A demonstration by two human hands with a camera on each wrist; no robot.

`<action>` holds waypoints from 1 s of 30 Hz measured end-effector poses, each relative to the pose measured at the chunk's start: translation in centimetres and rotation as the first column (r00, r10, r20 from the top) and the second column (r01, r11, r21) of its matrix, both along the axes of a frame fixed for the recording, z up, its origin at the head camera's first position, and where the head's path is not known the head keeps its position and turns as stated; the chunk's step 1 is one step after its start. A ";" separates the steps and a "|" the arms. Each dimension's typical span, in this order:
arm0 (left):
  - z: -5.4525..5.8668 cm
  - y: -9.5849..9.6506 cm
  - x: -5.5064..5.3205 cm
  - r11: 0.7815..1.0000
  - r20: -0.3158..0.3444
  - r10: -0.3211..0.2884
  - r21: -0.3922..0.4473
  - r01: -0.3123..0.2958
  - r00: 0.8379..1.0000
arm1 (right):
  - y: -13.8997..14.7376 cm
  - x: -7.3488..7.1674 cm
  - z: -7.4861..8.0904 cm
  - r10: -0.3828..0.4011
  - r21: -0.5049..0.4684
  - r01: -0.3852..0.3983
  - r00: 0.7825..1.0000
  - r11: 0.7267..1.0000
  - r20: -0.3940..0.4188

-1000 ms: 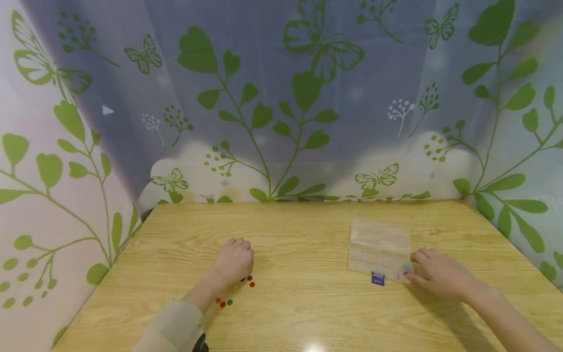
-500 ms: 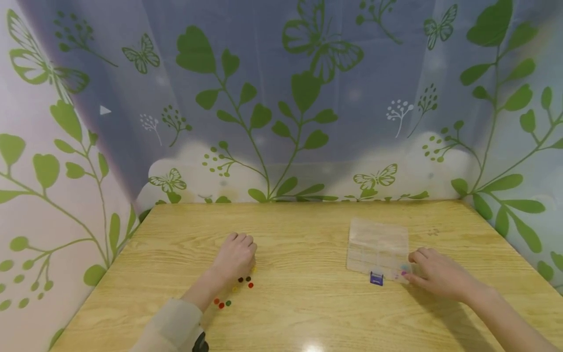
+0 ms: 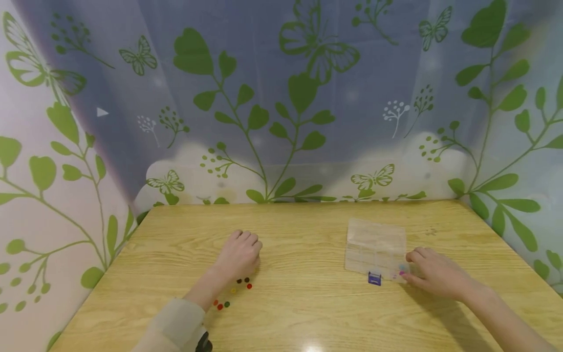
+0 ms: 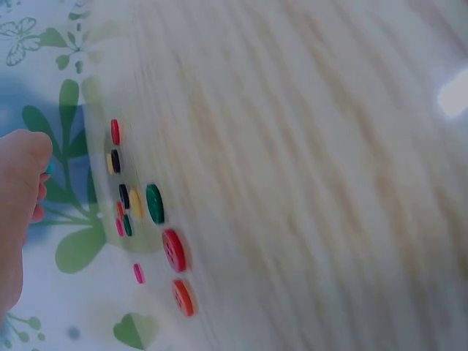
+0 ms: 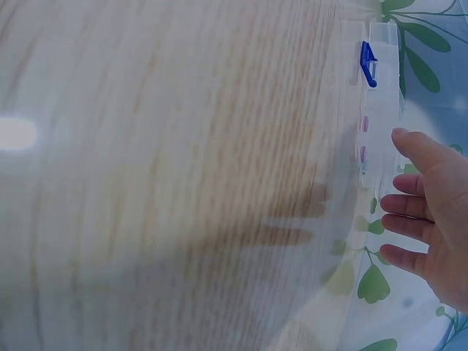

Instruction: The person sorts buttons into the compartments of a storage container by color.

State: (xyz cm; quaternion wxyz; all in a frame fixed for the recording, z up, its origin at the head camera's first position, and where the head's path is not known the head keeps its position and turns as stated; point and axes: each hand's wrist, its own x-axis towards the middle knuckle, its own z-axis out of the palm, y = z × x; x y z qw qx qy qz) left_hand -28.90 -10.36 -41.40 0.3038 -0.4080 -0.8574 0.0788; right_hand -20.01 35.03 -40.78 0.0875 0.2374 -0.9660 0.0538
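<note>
In the head view my left hand point(image 3: 239, 256) is above the wooden table at the left, knuckles up. Thumb and fingertips meet in the left wrist view, where a sliver of a small blue button point(image 4: 50, 168) shows between them. Loose buttons in red point(image 4: 174, 250), green point(image 4: 154, 203), black, yellow and pink lie below that hand. At the right, my right hand point(image 3: 440, 274) is beside a clear plastic compartment box point(image 3: 374, 237), its fingers apart and loosely extended, thumb tip at the box's right front corner. Pink pieces point(image 5: 363, 154) show inside that corner.
A dark blue latch point(image 3: 375, 278) sits on the box's front edge. The wooden table point(image 3: 303, 293) runs back to a patterned curtain point(image 3: 264, 112) with green leaves and butterflies. Bright glare marks the table's front middle.
My left hand has lifted off the buttons and shifted slightly right and away from me. My right hand stays beside the box, and the view has drifted slightly.
</note>
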 end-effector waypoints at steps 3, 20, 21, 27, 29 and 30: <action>0.0 0.5 -0.1 0.999 -0.028 -0.025 0.023 0.026 0.999 | 0.0 0.0 0.0 0.001 0.003 -0.001 1.000 1.000 -0.002; 0.4 4.4 -0.2 0.990 -0.112 -0.106 0.083 0.115 0.988 | -0.2 0.1 0.3 -0.022 -0.001 0.022 0.999 1.000 0.027; 0.4 4.6 -0.2 0.990 -0.115 -0.105 0.083 0.114 0.988 | -0.2 0.1 0.3 -0.024 0.001 0.024 0.999 1.000 0.029; 0.4 5.6 -0.2 0.991 -0.117 -0.104 0.071 0.113 0.988 | -0.2 0.1 0.1 -0.027 -0.002 0.027 0.999 1.000 0.025; 0.5 5.9 -0.2 0.991 -0.120 -0.106 0.064 0.115 0.987 | -0.2 0.1 0.1 -0.027 -0.007 0.027 0.999 1.000 0.020; 0.5 6.1 -0.2 0.991 -0.120 -0.108 0.060 0.115 0.987 | -0.2 0.1 0.1 -0.028 -0.009 0.028 0.999 1.000 0.018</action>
